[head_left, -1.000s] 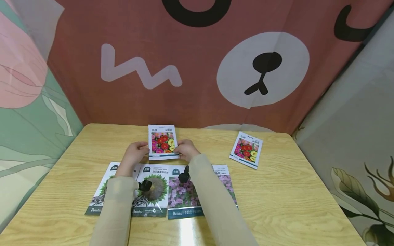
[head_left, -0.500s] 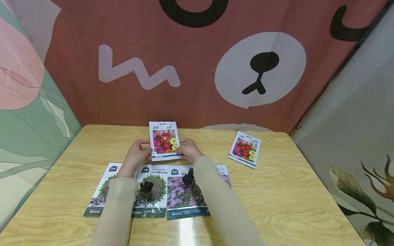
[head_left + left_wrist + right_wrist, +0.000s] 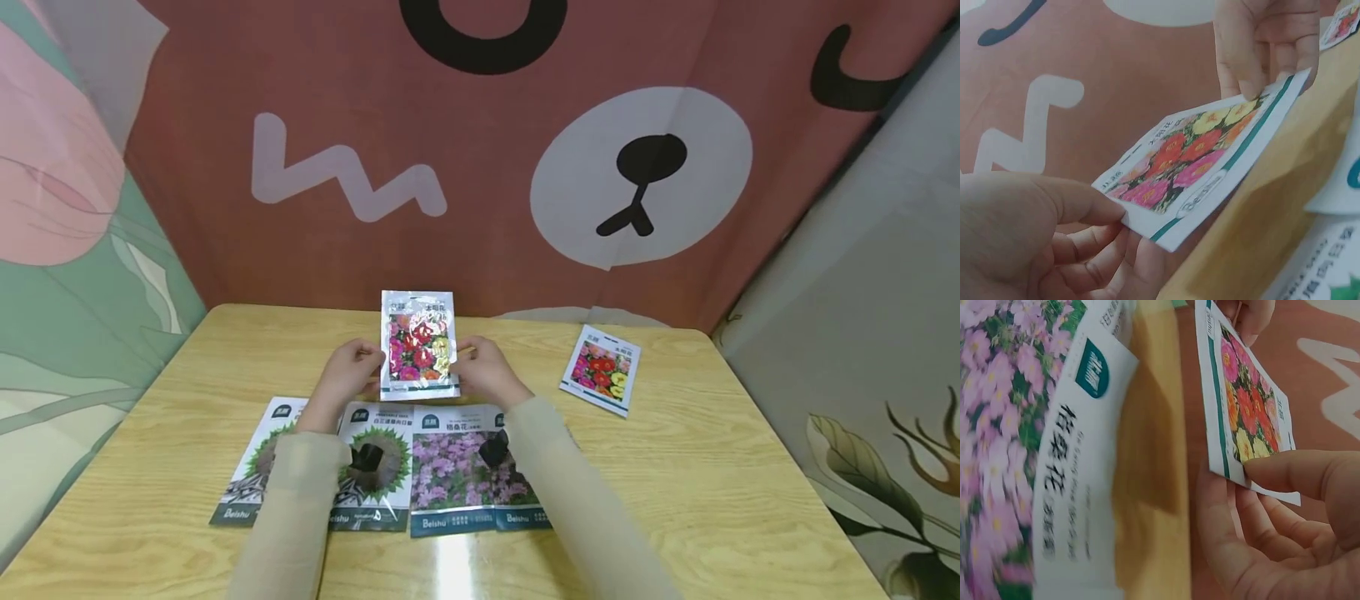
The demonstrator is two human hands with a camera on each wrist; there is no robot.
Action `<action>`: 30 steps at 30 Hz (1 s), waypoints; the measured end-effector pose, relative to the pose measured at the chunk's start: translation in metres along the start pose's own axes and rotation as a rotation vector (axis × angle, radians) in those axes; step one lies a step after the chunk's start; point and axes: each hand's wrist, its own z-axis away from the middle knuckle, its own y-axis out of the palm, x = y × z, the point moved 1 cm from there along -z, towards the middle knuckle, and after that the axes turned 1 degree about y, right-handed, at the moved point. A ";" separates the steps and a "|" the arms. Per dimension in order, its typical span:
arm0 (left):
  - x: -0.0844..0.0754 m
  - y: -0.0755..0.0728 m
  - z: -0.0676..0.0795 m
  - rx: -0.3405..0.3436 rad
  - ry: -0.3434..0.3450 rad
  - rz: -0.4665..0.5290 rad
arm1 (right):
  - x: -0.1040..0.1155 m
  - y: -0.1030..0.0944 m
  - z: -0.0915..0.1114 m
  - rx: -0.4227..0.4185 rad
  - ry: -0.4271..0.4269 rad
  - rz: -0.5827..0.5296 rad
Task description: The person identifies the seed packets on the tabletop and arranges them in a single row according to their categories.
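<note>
Between both hands a small white seed packet (image 3: 420,346) with red, pink and yellow flowers is held above the table, tilted toward the head camera. My left hand (image 3: 348,375) pinches its left edge, thumb on the front, as the left wrist view shows. The right edge is pinched by my right hand (image 3: 487,369), whose thumb lies on the printed face in the right wrist view. Below the hands lie sunflower seed packets (image 3: 375,467) and purple-flower seed packets (image 3: 453,471) in a row, partly covered by the forearms.
A second small flower seed packet (image 3: 601,371) lies alone at the right of the wooden table (image 3: 697,475). Behind the table's far edge hangs a reddish-brown cloth (image 3: 487,258) with a bear face. Patterned cloths hang on both sides.
Both hands have raised the small seed packet off the table and carried it slightly to the right, nearer the head camera. The packets on the table have stayed put.
</note>
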 end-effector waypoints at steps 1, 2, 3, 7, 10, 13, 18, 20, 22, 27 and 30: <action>-0.002 0.001 0.001 0.009 0.005 -0.005 | 0.001 -0.004 0.003 -0.006 -0.009 0.008; -0.005 0.003 0.002 0.019 0.010 -0.004 | 0.002 -0.008 0.006 -0.010 -0.022 0.014; -0.007 0.004 0.003 0.031 0.016 0.001 | 0.002 -0.012 0.009 -0.015 -0.029 0.016; -0.015 0.009 0.008 0.072 0.050 0.010 | 0.001 -0.030 0.019 0.007 -0.056 -0.032; -0.019 0.014 0.011 0.107 0.080 0.011 | -0.002 -0.044 0.026 0.047 -0.066 -0.074; -0.023 0.020 0.014 0.144 0.111 0.019 | -0.005 -0.057 0.034 0.086 -0.069 -0.092; -0.030 0.036 0.018 0.204 0.147 0.043 | -0.011 -0.078 0.048 0.120 -0.070 -0.097; -0.030 0.043 0.019 0.224 0.149 0.048 | -0.013 -0.087 0.053 0.127 -0.075 -0.095; -0.031 0.050 0.020 0.241 0.152 0.042 | -0.015 -0.096 0.059 0.130 -0.084 -0.100; -0.030 0.069 0.024 0.301 0.186 0.038 | -0.027 -0.117 0.070 0.139 -0.114 -0.107; -0.030 0.081 0.026 0.337 0.196 0.051 | -0.034 -0.128 0.075 0.139 -0.115 -0.106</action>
